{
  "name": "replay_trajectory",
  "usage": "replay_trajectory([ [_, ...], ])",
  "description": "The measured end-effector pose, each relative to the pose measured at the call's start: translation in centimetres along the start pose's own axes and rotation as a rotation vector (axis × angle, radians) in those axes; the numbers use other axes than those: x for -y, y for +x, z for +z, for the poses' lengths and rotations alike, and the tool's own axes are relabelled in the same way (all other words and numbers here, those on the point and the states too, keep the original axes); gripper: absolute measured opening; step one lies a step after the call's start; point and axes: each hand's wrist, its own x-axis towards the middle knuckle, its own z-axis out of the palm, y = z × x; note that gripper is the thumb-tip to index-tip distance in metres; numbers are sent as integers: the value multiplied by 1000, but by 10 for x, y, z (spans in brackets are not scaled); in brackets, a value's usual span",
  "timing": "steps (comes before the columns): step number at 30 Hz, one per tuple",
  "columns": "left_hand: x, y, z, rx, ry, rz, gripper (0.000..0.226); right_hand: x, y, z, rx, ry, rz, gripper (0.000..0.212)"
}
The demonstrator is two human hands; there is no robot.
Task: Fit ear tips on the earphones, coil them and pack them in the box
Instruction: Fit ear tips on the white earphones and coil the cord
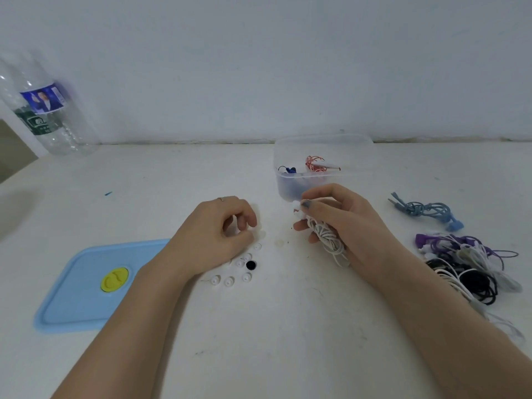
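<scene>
My right hand (342, 223) grips a bunch of white earphones (326, 236), the cable hanging from the fist and an earbud pinched at the thumb tip. My left hand (218, 228) hovers with curled fingers over a scatter of several white ear tips (229, 280) and one black ear tip (251, 265); its fingertips meet at a white tip (259, 234), though I cannot tell whether they pinch it. The clear plastic box (322, 168) stands just beyond my right hand and holds blue and red earphones.
The box's blue lid (86, 286) with a yellow plug lies at the left. A blue-grey earphone bundle (426, 211) and a tangled pile of purple, white and black earphones (466, 263) lie at the right. A clear plastic bottle (43, 108) stands at the far left by the wall.
</scene>
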Motion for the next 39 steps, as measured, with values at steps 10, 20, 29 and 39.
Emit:
replay_trajectory([
  [10, -3, -1, 2, 10, 12, 13, 23, -1, -1, -1, 1, -80, -19, 12],
  [20, -2, -1, 3, 33, -5, -10, 23, -4, 1, -4, 12, -82, 45, 7],
  [29, -15, -1, 6, 1, -213, -14, 8, -2, -4, -1, 32, -56, 15, 17],
  [39, -25, -1, 20, -68, -334, 69, 19, -2, -4, 2, 5, -87, -45, 14],
])
